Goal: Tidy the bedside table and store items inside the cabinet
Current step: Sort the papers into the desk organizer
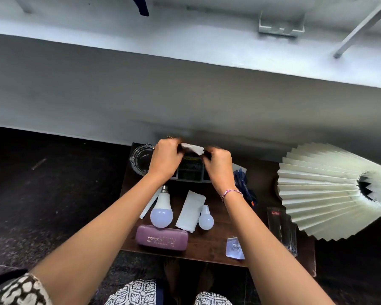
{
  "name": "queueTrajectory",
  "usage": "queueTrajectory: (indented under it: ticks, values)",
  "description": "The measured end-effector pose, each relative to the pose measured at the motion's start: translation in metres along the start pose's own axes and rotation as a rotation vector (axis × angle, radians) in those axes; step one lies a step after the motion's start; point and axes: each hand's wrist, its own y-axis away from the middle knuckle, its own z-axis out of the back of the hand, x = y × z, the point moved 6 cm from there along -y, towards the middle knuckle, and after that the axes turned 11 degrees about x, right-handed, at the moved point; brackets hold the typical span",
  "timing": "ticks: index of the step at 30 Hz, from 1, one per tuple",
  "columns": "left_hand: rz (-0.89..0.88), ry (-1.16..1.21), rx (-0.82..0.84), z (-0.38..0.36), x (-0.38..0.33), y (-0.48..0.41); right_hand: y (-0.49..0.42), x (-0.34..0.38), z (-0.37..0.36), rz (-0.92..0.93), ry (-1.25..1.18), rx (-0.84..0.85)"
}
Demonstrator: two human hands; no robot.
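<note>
Above the far edge of the dark wooden bedside table point(209, 245), my left hand point(165, 158) and my right hand point(219, 162) both pinch a small white scrap of paper point(193, 149) between them. Below the hands sits a compartmented organiser box point(189, 172), partly hidden. On the tabletop lie a large white bulb point(162, 209), a small white bulb point(205, 219), a folded white paper point(190, 211) and a purple spectacle case point(161, 238).
A glass ashtray point(141, 158) stands at the far left corner. Blue pens point(243, 188), a clear pen box point(282, 230) and a small plastic packet point(235, 248) lie to the right. A pleated cream lampshade point(332, 192) covers the right end. The wall runs behind.
</note>
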Motion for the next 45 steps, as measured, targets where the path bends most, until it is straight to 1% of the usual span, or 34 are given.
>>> queueTrajectory:
  ticks: [6, 9, 12, 14, 16, 18, 21, 23, 25, 27, 33, 38, 41, 45]
  values:
    - [-0.009, 0.026, -0.015, -0.006, 0.006, 0.000, 0.003, -0.004, -0.003, 0.006, -0.075, -0.017]
    - [-0.003, 0.058, -0.055, -0.004, 0.007, 0.006, 0.004, -0.009, -0.005, -0.009, -0.093, -0.025]
    - [-0.003, 0.105, -0.155, 0.002, 0.007, 0.022, 0.014, -0.014, -0.004, -0.028, -0.153, -0.102]
    - [-0.011, 0.138, -0.157, -0.002, 0.008, 0.039, 0.029, -0.015, -0.005, -0.029, -0.142, -0.163]
    - [0.004, 0.142, -0.101, -0.015, 0.012, 0.059, 0.048, -0.017, -0.010, -0.013, -0.098, -0.183]
    - [0.057, 0.132, -0.036, -0.031, 0.018, 0.077, 0.066, -0.021, -0.017, -0.017, -0.014, -0.178]
    - [0.140, 0.058, 0.114, -0.062, 0.024, 0.091, 0.088, -0.033, -0.031, -0.087, 0.105, -0.155]
    - [0.174, -0.027, 0.232, -0.085, 0.024, 0.096, 0.097, -0.041, -0.042, -0.142, 0.187, -0.107]
    - [0.207, -0.062, 0.300, -0.102, 0.025, 0.099, 0.103, -0.048, -0.055, -0.196, 0.242, -0.015]
    - [0.219, -0.089, 0.324, -0.111, 0.025, 0.098, 0.103, -0.054, -0.066, -0.239, 0.277, 0.065]
    - [0.246, -0.105, 0.366, -0.116, 0.031, 0.079, 0.090, -0.058, -0.078, -0.323, 0.382, 0.148]
    - [0.243, -0.081, 0.499, -0.127, 0.032, 0.074, 0.082, -0.065, -0.084, -0.384, 0.444, 0.191]
    - [0.271, -0.035, 0.532, -0.129, 0.035, 0.074, 0.078, -0.071, -0.085, -0.425, 0.436, 0.193]
    - [0.291, 0.016, 0.524, -0.127, 0.040, 0.071, 0.070, -0.076, -0.088, -0.440, 0.386, 0.227]
